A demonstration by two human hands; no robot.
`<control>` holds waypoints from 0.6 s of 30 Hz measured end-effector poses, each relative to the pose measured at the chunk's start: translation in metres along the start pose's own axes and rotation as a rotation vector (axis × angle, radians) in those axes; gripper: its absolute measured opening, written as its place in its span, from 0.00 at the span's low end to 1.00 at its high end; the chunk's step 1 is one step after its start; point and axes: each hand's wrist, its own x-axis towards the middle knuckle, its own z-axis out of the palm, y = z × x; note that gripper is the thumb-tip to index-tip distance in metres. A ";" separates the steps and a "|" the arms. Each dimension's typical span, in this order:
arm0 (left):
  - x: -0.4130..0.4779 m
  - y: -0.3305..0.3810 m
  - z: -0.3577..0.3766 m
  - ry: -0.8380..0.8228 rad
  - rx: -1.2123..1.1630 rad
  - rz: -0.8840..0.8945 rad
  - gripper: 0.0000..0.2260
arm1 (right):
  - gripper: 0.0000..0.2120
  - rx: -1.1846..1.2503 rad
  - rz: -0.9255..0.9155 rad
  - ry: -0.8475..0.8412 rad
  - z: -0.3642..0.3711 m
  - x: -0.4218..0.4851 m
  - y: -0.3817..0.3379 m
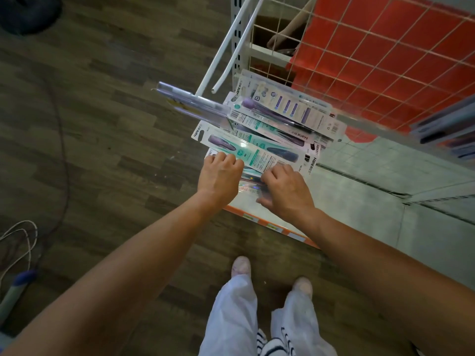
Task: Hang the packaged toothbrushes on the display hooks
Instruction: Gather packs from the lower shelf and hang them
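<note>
A loose pile of packaged toothbrushes point(270, 129) lies on the corner of a low white shelf base point(359, 201). The packs are white and teal cards with purple brushes. My left hand point(221, 176) rests on the near end of the pile, its fingers curled over a pack's edge. My right hand point(285, 191) is beside it, fingers closed on a pack point(250, 185) at the bottom of the pile. Two bare white display hooks point(231, 47) jut out from the wire grid above. More packs point(190, 104) hang on a hook just over the pile.
A white wire grid panel point(385, 60) with a red backing stands behind the shelf. Another person's hand point(280, 39) shows through the grid. Hanging packs point(444, 129) sit at the right edge. Cables point(20, 240) lie on the dark wood floor at the left. My feet point(270, 276) stand below.
</note>
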 end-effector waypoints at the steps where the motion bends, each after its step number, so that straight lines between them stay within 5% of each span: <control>1: -0.001 0.000 0.001 0.001 -0.015 0.003 0.14 | 0.24 -0.028 -0.013 -0.014 0.002 -0.002 0.000; 18: -0.014 -0.005 -0.007 -0.030 -0.161 0.056 0.19 | 0.10 0.018 0.006 0.201 0.014 -0.018 0.000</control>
